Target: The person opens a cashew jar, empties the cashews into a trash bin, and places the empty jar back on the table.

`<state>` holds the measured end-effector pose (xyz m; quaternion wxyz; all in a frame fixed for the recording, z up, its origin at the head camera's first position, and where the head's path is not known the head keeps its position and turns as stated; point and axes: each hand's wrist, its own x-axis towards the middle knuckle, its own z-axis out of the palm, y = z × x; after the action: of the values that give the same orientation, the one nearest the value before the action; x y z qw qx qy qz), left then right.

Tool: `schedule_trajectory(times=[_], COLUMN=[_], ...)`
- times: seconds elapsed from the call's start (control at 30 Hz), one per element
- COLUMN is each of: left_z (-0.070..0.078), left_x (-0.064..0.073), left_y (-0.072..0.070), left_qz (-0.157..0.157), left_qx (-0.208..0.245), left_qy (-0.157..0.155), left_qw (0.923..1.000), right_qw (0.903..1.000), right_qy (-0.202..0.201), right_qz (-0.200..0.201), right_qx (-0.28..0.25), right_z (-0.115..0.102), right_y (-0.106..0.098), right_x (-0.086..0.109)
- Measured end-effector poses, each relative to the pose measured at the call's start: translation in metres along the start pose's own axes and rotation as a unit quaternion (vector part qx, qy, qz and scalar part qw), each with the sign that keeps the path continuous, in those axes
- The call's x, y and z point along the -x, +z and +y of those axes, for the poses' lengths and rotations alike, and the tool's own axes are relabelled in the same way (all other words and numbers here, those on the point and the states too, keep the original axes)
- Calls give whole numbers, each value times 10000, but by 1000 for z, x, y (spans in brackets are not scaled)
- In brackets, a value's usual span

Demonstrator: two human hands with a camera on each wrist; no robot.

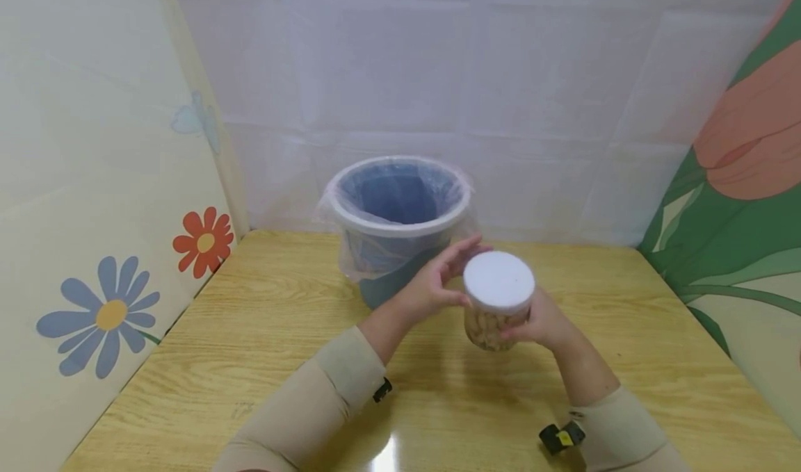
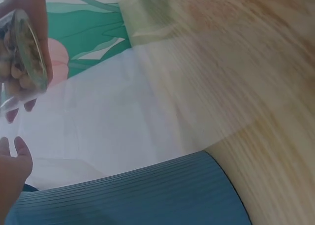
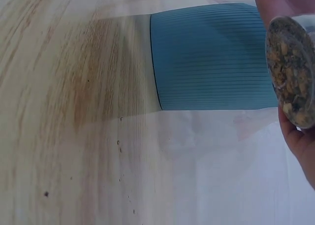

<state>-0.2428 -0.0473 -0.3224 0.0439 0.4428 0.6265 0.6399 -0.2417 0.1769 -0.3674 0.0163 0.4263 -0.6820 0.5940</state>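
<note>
A clear jar (image 1: pixel 490 326) with a white lid (image 1: pixel 498 279) is in my right hand (image 1: pixel 546 321), which grips its side above the table. Pale brown, nut-like pieces fill it, and its round base (image 3: pixel 291 70) faces the right wrist camera. My left hand (image 1: pixel 438 281) is beside the lid on the left, fingers extended and thumb spread apart from them. In the left wrist view, a gap separates the left fingers (image 2: pixel 20 148) from the jar (image 2: pixel 22 62). Part of the right hand is hidden behind the jar.
A blue bin (image 1: pixel 384 281) with a white rim (image 1: pixel 400 229) and a clear plastic liner (image 1: pixel 359 253) stands behind the left hand. The wooden table (image 1: pixel 250 361) meets a white cloth wall (image 1: pixel 532 76) at the back. Flower-printed panels (image 1: pixel 94 180) stand at both sides.
</note>
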Motion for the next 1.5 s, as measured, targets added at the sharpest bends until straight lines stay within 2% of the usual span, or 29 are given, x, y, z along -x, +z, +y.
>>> schedule_trajectory(times=[0.17, 0.3, 0.43, 0.73, 0.87, 1.13, 1.37, 1.5], left_z=[-18, -22, -21, -16, -15, -19, -20, -20], left_x=[-2, -2, -3, -4, -4, -6, -6, -6], left_y=[-5, -5, -4, -1, 0, 3, 6, 8], left_qz=[-351, -483, -474, -378, -264, 253, 530, 696], left_qx=[58, 5, -20, -114, -89, -266, -358, -439], left_qy=[-188, -203, -181, -352, -360, -334, -188, -243], left_qw=[9992, 9986, 9987, 9986, 9990, 9988, 9978, 9963], right_qw=[9987, 9966, 9965, 9976, 9990, 9977, 9966, 9964], right_qy=[-164, -306, -275, 66, 224, 442, 478, 466], right_qz=[-456, -728, -772, -650, -387, 99, 359, 400], right_qx=[-186, -248, -185, -237, 36, 511, 571, 590], right_z=[1, 5, 6, 1, 0, -1, -1, -1], right_y=[-1, -2, -2, 0, 2, 5, 9, 9], right_x=[-1, -1, -1, -3, -3, -5, -6, -6])
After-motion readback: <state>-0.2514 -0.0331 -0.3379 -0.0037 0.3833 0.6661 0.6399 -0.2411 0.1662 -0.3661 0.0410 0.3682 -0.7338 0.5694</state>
